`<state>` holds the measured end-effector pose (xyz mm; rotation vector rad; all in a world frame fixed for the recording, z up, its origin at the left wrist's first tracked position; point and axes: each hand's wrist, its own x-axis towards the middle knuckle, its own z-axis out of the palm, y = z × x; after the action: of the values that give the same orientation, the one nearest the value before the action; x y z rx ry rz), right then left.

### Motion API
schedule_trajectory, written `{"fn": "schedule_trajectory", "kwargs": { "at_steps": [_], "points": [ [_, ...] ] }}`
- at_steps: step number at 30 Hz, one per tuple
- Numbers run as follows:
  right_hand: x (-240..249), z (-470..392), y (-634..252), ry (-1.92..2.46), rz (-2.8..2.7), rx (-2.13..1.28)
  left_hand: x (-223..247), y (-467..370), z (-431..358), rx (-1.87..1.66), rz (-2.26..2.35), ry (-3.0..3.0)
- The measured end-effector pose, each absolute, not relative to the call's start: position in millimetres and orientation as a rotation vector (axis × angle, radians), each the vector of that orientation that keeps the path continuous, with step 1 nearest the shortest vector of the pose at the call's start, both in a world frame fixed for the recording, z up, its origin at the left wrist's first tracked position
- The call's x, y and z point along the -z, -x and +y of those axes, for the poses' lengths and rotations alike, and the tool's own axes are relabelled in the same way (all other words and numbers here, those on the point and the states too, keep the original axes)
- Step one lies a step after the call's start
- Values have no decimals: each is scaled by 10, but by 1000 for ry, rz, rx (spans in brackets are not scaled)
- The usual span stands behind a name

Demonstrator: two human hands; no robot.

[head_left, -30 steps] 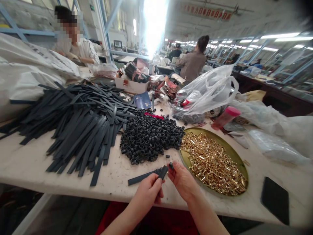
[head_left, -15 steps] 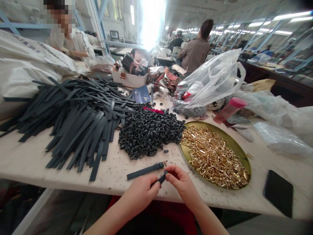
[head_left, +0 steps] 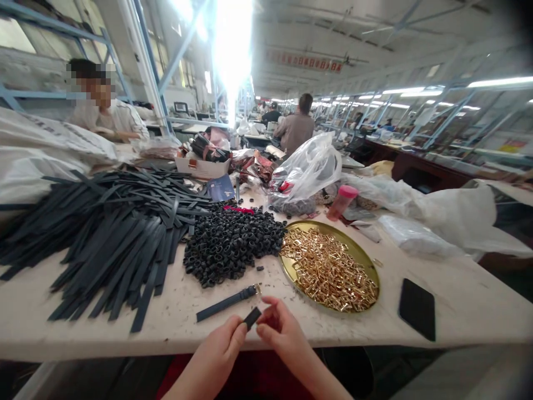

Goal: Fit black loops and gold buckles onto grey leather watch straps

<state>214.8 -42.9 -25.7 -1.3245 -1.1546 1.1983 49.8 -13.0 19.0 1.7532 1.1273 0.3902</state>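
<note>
My left hand (head_left: 227,336) is closed on a short dark watch strap (head_left: 252,318), thumb on top, with the strap's end sticking out to the right. Close by that end is my right hand (head_left: 283,333), its thumb and fingers parted and curved; whether a fingertip touches the strap I cannot tell. Just beyond my hands lies another dark watch strap (head_left: 225,304) with a gold buckle (head_left: 258,289) on its right end. Farther back is a heap of small black strap loops (head_left: 233,239). Gold buckles (head_left: 333,266) fill much of a round gold tray (head_left: 372,266) to the right.
Many loose dark straps (head_left: 120,244) are piled at the left. A phone (head_left: 417,308) lies at the right. Behind stand a pink-capped bottle (head_left: 342,203), a clear plastic bag (head_left: 312,172) and a white box (head_left: 202,166). Two people sit farther off.
My right fingers have parted from their pinch at the strap's end, which now shows more plainly in my left hand. The view has tilted up and swung right.
</note>
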Motion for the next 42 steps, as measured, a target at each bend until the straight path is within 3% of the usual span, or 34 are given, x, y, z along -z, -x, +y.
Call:
{"fn": "schedule_trajectory", "kwargs": {
  "at_steps": [3, 5, 11, 17, 23, 28, 30, 36, 42],
  "points": [
    [130, -121, -2679, 1990, -1694, -438, -147, -499, -56, -427, 1176, -1674],
    [64, 152, -2953, 2179, -1758, -211, -107, -535, -13, -442, 1161, -1586],
    [122, 769, -3161, 2385, -1801, -101, -21, -668, 122, -393, 1075, -1596],
    [-33, 653, -3114, 2216, -1904, -252, -35, -725, 366, -419, 1078, -1595],
    [-176, 303, -2428, 1433, -1229, -1429, -168, -739, 549, -575, 1039, -1618],
    [-114, 118, -2090, 1119, -910, -1771, -196, -592, 439, -596, 1125, -1572],
    [-57, 53, -2044, 1067, -903, -1798, -207, -549, 378, -587, 1130, -1523],
    [42, -132, -1960, 1187, -1177, -1461, -262, -522, 234, -516, 1094, -1490],
    [10, -231, -1927, 1190, -918, -1396, -289, -439, 101, -457, 1032, -1498]
  ]
}}
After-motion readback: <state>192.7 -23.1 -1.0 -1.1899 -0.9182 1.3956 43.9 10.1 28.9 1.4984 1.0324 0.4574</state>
